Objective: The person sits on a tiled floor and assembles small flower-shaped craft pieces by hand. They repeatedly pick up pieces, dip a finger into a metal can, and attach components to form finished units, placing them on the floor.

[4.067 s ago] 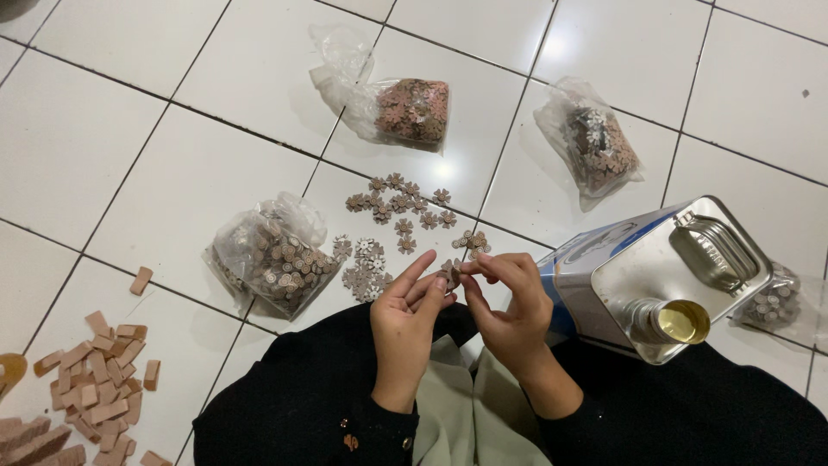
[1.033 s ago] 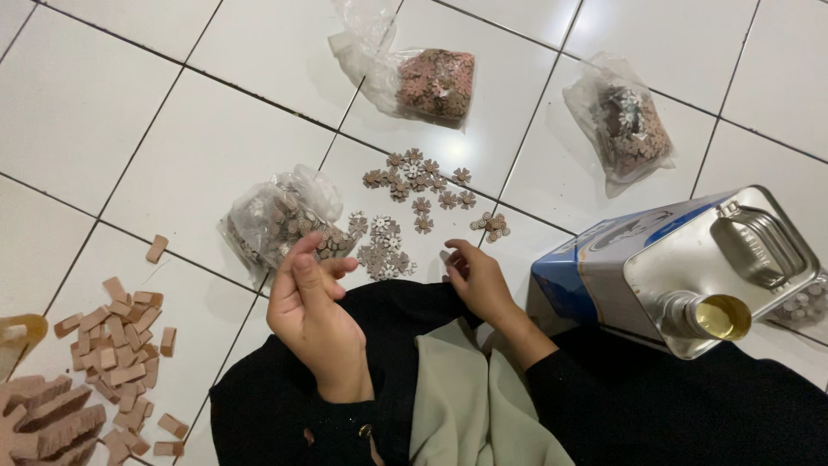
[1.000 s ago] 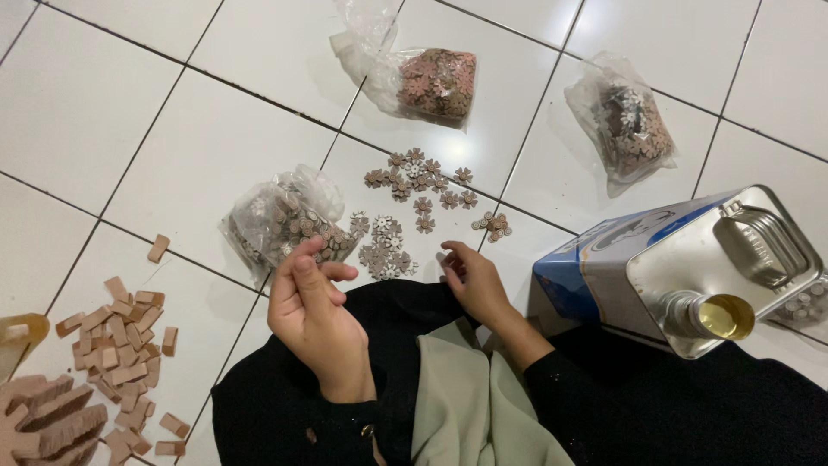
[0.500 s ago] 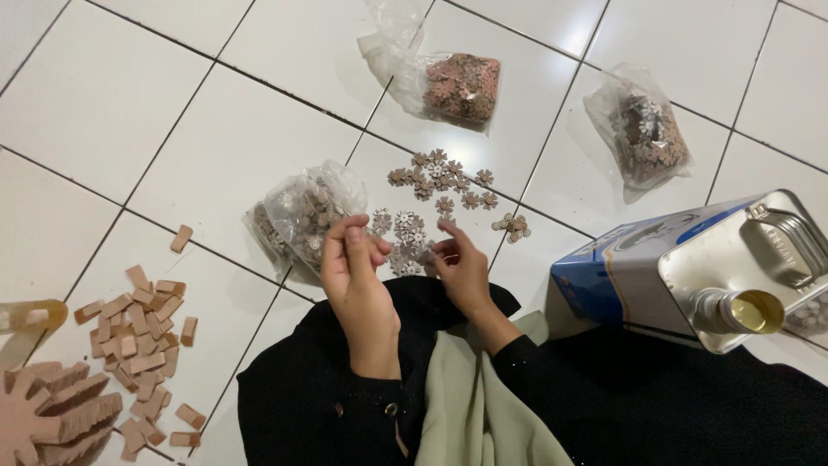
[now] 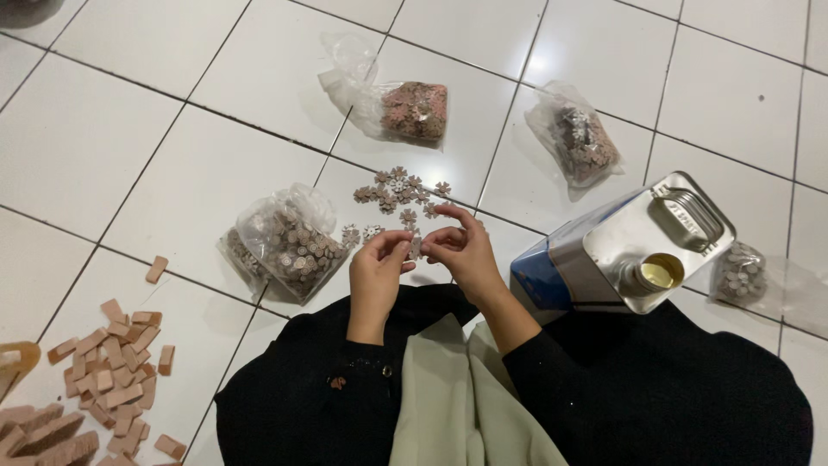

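Over the white tiled floor (image 5: 129,164), just above the lap, the left hand (image 5: 378,269) and the right hand (image 5: 461,250) meet, fingertips of both pinched on one small brown flower-shaped wooden piece (image 5: 414,248). Beyond them lies a loose scatter of flower-shaped pieces (image 5: 397,192), with a clear plastic bag of similar pieces (image 5: 289,242) to the left and a blue and silver metal can (image 5: 621,250) to the right.

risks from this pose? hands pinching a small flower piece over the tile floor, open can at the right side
1. Both hands, left hand and right hand, pinch one tiny flower piece by the fingertips; it could slip and drop among the loose flower pieces below.
2. The metal can sits uncapped close to the right forearm; a bump might tip or spill it.
3. The open plastic bag beside the left hand could scatter if nudged.
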`<state>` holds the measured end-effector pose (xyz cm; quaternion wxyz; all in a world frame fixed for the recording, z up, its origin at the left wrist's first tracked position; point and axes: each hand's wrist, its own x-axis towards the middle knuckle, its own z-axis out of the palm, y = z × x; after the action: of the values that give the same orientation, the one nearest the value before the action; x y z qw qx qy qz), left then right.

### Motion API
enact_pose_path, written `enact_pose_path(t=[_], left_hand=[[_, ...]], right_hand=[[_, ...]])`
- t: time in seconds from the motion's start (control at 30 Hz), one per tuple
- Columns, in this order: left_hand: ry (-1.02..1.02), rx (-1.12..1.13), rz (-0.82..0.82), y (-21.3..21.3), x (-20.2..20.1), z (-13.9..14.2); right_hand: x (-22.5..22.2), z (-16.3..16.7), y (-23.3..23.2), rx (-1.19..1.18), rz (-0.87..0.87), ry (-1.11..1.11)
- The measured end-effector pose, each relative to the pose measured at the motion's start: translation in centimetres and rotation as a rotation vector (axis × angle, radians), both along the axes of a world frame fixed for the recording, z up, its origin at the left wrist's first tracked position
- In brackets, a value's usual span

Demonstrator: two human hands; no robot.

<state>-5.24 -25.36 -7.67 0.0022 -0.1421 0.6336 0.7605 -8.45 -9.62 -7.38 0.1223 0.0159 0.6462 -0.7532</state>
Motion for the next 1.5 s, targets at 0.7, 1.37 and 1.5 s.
enact_pose_path(t=[0.7, 1.37, 1.5], left_hand=[[-0.047, 0.147, -0.177, 5.7, 6.4, 3.8], [-0.215, 0.32, -0.217, 15.8, 3.3, 1.6], [-0.208, 0.324, -0.23, 16.0, 2.7, 1.3]], right_hand=[[12.8, 12.5, 11.7, 0.666, -0.156, 0.565], [10.3, 14.5, 29.0, 1.334, -0.311, 0.726], [9.8, 14.2, 29.0, 1.352, -0.276, 0.679]])
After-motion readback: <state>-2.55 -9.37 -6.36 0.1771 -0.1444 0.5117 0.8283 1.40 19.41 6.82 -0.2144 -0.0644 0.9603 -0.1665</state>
